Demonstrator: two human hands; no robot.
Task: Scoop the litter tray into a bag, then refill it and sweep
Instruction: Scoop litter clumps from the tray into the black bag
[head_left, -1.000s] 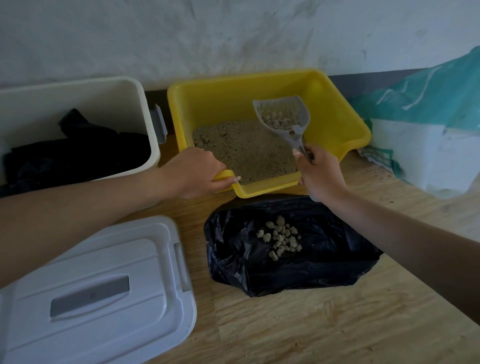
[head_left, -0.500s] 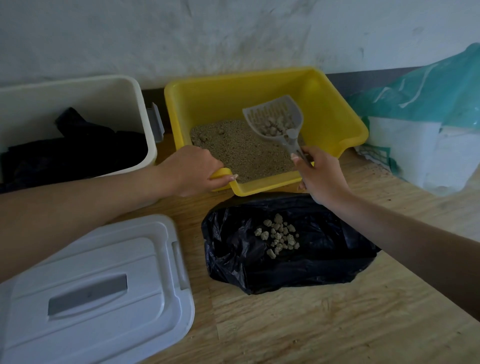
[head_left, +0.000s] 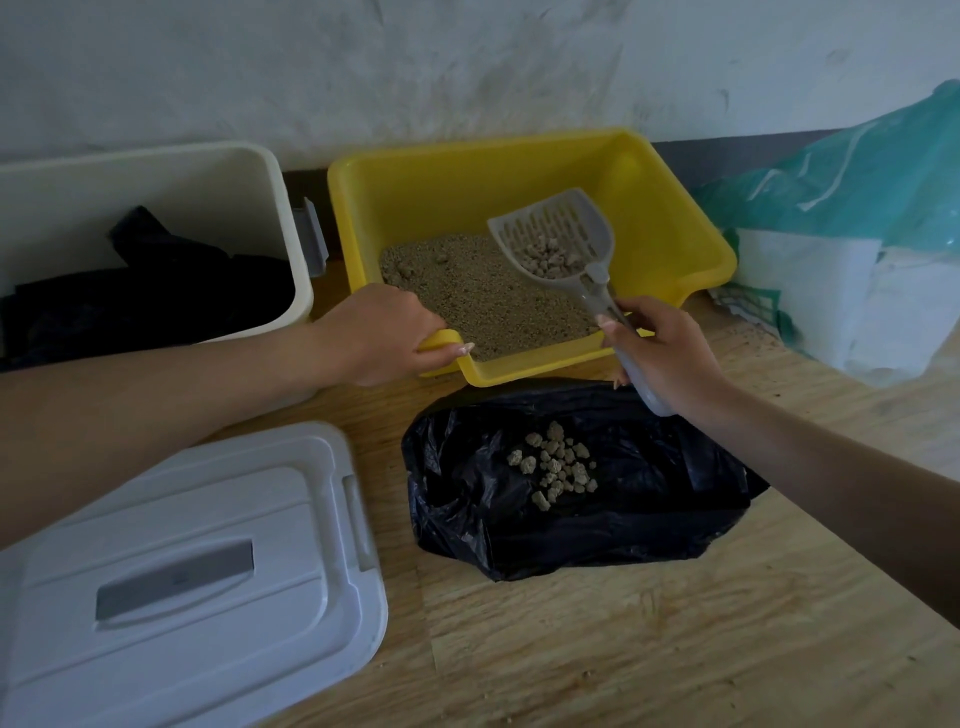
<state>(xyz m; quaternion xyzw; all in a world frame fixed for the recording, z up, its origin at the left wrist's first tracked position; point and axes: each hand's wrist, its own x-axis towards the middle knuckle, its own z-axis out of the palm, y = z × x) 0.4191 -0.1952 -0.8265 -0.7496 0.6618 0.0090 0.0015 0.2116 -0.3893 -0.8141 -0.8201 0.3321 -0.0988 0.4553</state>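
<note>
The yellow tray (head_left: 649, 208) is seen on the wooden floor (head_left: 623, 649) against the wall, with litter (head_left: 493, 301) lying in its near half. The tray's near-left corner is gripped by the left hand (head_left: 384, 332), fingers curled over the rim. The grey scoop (head_left: 558, 239) is held by its handle in the right hand (head_left: 665, 353), fingers wrapped round it. The scoop's slotted head is raised over the litter, inside the tray's outline, and clumps (head_left: 550, 257) are carried in it. A black bag (head_left: 649, 499) is spread open on the floor just in front of the tray, with a small pile of clumps lying in it. A white bin (head_left: 156, 182) stands left of the tray, dark material inside. Its white lid (head_left: 182, 571) lies flat on the floor near left, beside the bag. A teal and white sack (head_left: 857, 249) is seen at far right, next to the tray.
</note>
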